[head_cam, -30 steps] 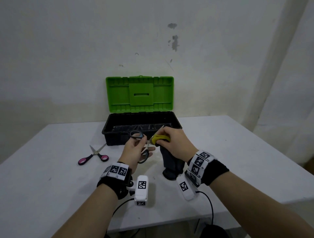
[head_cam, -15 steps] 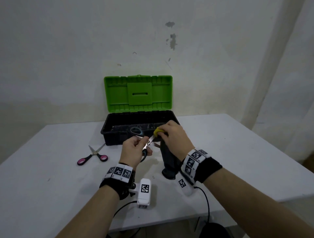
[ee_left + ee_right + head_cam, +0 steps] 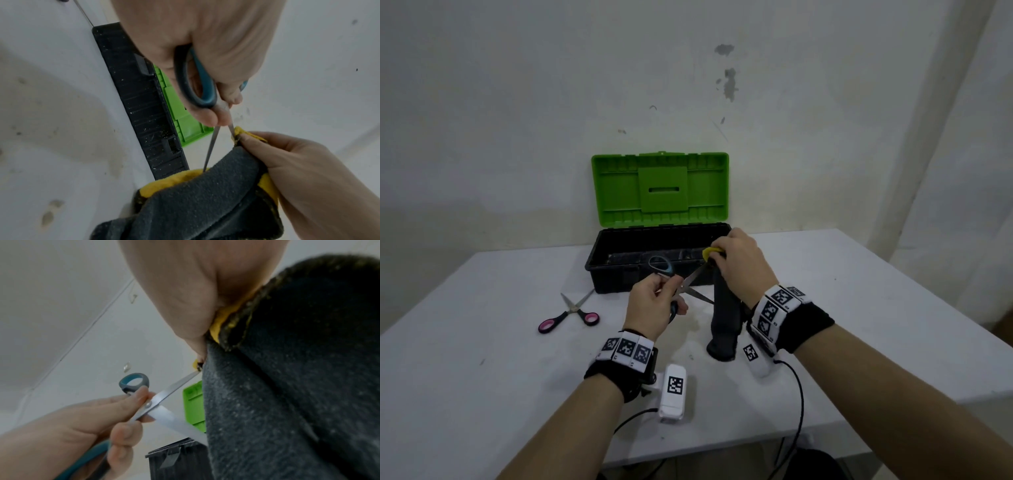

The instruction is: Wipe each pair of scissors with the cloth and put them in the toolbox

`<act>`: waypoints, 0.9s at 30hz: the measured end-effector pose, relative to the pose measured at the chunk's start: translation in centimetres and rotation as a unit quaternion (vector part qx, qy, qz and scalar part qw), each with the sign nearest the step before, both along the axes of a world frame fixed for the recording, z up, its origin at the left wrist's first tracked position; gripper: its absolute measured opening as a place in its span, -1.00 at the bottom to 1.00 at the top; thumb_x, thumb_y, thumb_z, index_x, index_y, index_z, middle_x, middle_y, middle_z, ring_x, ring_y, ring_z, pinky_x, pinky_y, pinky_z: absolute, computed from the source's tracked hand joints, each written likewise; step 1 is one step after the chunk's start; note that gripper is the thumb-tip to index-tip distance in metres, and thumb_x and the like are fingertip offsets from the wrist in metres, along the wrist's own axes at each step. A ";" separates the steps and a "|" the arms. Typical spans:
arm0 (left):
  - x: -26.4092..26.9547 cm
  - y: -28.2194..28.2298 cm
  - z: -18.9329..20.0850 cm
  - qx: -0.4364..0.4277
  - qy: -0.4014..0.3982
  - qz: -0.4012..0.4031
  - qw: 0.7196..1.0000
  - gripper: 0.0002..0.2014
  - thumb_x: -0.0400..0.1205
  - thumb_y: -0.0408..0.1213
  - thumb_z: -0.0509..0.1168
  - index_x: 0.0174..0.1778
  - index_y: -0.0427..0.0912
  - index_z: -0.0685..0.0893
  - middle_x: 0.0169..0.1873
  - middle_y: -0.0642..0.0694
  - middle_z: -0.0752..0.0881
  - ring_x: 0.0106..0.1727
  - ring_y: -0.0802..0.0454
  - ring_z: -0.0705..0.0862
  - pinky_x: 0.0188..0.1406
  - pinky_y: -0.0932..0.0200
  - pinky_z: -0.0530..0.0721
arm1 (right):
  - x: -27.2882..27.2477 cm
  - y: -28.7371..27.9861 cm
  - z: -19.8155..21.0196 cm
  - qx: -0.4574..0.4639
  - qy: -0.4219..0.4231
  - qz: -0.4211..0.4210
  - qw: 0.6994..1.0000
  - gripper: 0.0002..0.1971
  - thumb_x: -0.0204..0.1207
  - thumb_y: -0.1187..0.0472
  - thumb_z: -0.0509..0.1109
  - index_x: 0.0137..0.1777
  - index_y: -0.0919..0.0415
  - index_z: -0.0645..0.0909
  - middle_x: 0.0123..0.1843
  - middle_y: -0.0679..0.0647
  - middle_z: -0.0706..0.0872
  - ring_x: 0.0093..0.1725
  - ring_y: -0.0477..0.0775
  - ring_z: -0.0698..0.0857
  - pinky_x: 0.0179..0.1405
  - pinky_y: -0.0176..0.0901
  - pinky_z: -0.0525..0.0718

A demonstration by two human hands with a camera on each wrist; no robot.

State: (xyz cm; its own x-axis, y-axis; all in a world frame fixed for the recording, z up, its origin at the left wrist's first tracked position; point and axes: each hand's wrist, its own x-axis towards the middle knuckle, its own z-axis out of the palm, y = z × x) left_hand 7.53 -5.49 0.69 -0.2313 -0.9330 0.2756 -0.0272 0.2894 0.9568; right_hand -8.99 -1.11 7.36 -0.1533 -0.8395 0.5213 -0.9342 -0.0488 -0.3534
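Fingers: left hand [image 3: 654, 301] grips blue-handled scissors [image 3: 678, 287], right hand [image 3: 739, 263] pinches cloth [image 3: 724, 318] before toolbox [image 3: 619, 274]. Risk: spread blades nicking fingertips.

My left hand [image 3: 654, 301] is raised before me with the fingers curled in a grip. My right hand [image 3: 739, 263] is a little higher and just beside it, fingers pinched together, both forearms reaching forward.

A bare, makeshift workroom, not plainly a home or a shop; a plain white table [image 3: 482, 394] stands against a stained, chipped white wall [image 3: 726, 82]; an open green-lidded toolbox [image 3: 659, 192] is its only workshop sign.
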 end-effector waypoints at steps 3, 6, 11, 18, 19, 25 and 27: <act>0.1 -0.2 0.0 -0.009 -0.005 0.001 1.000 -0.76 0.73 -0.29 0.30 -0.22 -0.34 0.61 -0.54 -0.26 0.73 -0.47 -0.15 0.71 -0.28 0.00 0.69 | 1.5 1.0 -0.4 0.014 0.018 0.073 0.997 -0.77 0.67 0.14 0.30 0.20 0.21 0.70 0.07 0.09 0.53 0.00 0.13 0.60 0.00 0.03 0.63; -0.1 -0.1 -0.1 -0.025 -0.015 -0.011 1.000 -0.76 0.74 -0.31 0.29 -0.23 -0.33 0.63 -0.54 -0.26 0.73 -0.48 -0.13 0.71 -0.36 0.08 0.66 | 2.5 1.4 -0.8 0.077 0.065 0.096 0.990 -0.74 0.70 0.14 0.24 0.20 0.22 0.69 0.10 0.10 0.50 0.00 0.19 0.62 -0.01 0.10 0.64; 0.0 0.4 -0.3 -0.033 -0.035 0.008 0.999 -0.82 0.72 -0.32 0.30 -0.18 -0.30 0.59 -0.54 -0.25 0.73 -0.52 -0.03 0.71 -0.45 0.31 0.61 | 0.4 0.4 0.0 0.080 0.054 0.014 0.995 -0.78 0.69 0.18 0.24 0.12 0.24 0.69 0.08 0.11 0.48 -0.01 0.21 0.64 0.02 0.10 0.65; -0.3 0.3 -0.3 -0.047 -0.016 0.000 0.999 -0.76 0.77 -0.32 0.24 -0.23 -0.28 0.50 -0.42 -0.19 0.63 -0.55 -0.12 0.68 -0.51 0.05 0.63 | 2.5 1.2 -1.4 0.082 0.134 0.122 0.980 -0.85 0.67 0.20 0.29 0.13 0.18 0.65 0.09 0.06 0.44 -0.05 0.14 0.62 -0.11 0.07 0.65; -0.3 0.3 -0.5 -0.047 -0.020 0.001 0.999 -0.75 0.77 -0.33 0.24 -0.25 -0.26 0.49 -0.45 -0.18 0.62 -0.54 -0.14 0.67 -0.50 0.02 0.64 | 2.2 1.0 -1.4 0.083 0.136 0.109 0.981 -0.85 0.67 0.21 0.29 0.12 0.19 0.65 0.09 0.07 0.44 -0.04 0.15 0.62 -0.12 0.09 0.66; -0.2 0.4 -0.7 -0.033 -0.033 0.022 0.999 -0.81 0.74 -0.34 0.26 -0.18 -0.31 0.53 -0.51 -0.21 0.68 -0.55 -0.10 0.69 -0.49 0.15 0.60 | 1.3 0.8 -0.5 0.068 0.136 0.078 0.985 -0.85 0.68 0.26 0.27 0.13 0.22 0.65 0.10 0.08 0.43 -0.08 0.17 0.63 -0.12 0.10 0.67; -0.3 0.4 -0.6 -0.029 -0.010 0.015 0.999 -0.88 0.73 -0.38 0.23 -0.09 -0.33 0.58 -0.38 -0.26 0.71 -0.54 -0.13 0.68 -0.49 0.10 0.60 | 2.3 1.1 -0.6 0.065 0.151 0.110 0.980 -0.87 0.66 0.25 0.29 0.13 0.20 0.64 0.09 0.07 0.43 -0.09 0.15 0.62 -0.16 0.10 0.67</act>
